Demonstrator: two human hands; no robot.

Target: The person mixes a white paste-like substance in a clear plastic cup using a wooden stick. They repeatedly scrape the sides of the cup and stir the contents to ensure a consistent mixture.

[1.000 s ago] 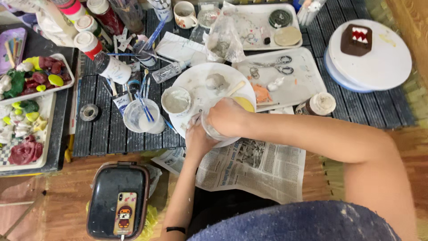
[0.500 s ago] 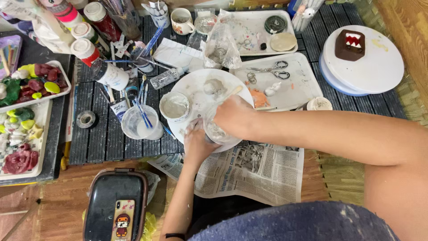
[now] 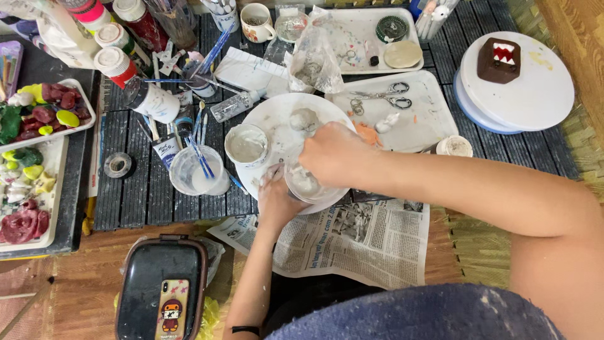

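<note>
Item: small clear cup (image 3: 306, 186) of pale wet mix, sitting on the near edge of the white round plate (image 3: 277, 126), on the dark slatted table (image 3: 132, 195)

My left hand (image 3: 275, 198): cupped against the cup's left wall, fingers wrapped to steady it

My right hand (image 3: 330, 157): curled down over the cup's mouth, fingertips hidden inside; whether they pinch anything I cannot tell

Handling, as I judge it: keep my left hand firm so the cup does not slide off the plate's rim, work in small motions, keep the mix inside

Also on the plate: a grey lump (image 3: 305, 118) at the far side, a white pot (image 3: 246, 145) of paste at the left

Close by: a plastic cup with blue brushes (image 3: 192, 170) just left of the plate, easy to knock with my left elbow; scissors (image 3: 384, 96) on the white tray (image 3: 434, 119); newspaper (image 3: 358, 242) under my forearms; a brown block figure (image 3: 498, 60) on a turntable (image 3: 535, 94), well apart

Far left: trays of coloured clay pieces (image 3: 28, 157)
</note>
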